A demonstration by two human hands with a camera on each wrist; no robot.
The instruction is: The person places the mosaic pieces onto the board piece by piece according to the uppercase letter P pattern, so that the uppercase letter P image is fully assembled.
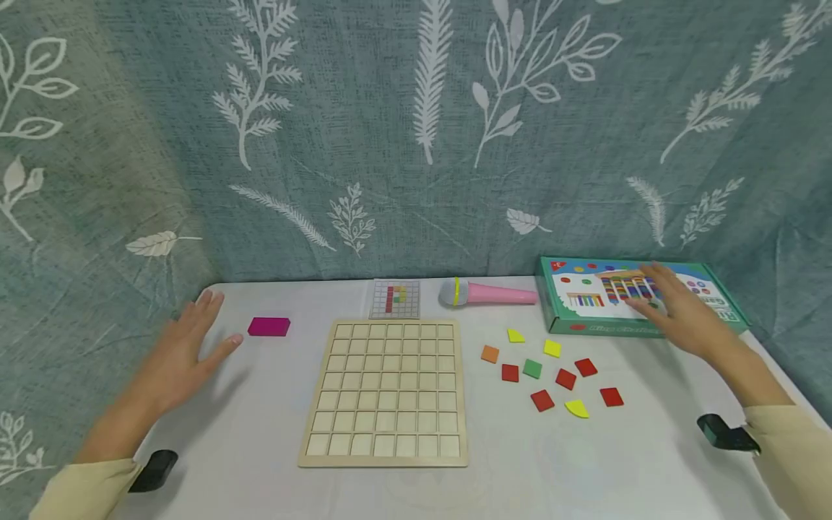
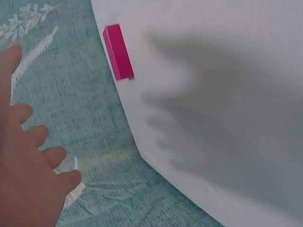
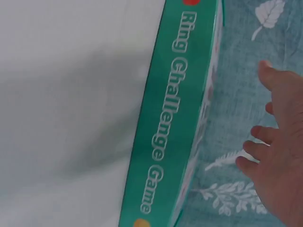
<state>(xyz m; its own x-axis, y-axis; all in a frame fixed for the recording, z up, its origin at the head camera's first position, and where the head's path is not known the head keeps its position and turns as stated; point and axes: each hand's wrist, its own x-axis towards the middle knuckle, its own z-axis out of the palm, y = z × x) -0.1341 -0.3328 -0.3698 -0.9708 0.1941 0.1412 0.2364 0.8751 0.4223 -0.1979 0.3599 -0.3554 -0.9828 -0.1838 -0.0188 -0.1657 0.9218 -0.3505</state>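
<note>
My left hand (image 1: 178, 361) is held above the left end of the table with its fingers extended and nothing in it. Just right of it lies a magenta block (image 1: 269, 327), also visible in the left wrist view as a pink bar (image 2: 118, 52). Over the green Ring Challenge Game box (image 1: 607, 328), my right hand (image 1: 692, 318) hovers with spread fingers, holding nothing. A wooden grid board (image 1: 383, 462) lies in the middle. To its right are scattered several small tiles: red squares (image 1: 542, 401), a green square (image 1: 532, 369), an orange square (image 1: 490, 354) and yellow pieces (image 1: 576, 409).
Behind the board sits a small card with a coloured grid pattern (image 1: 395, 299). A pink toy microphone (image 1: 497, 293) lies between the card and the box. Leaf-patterned teal cloth (image 1: 390, 180) hangs at the back of the white table (image 1: 559, 477).
</note>
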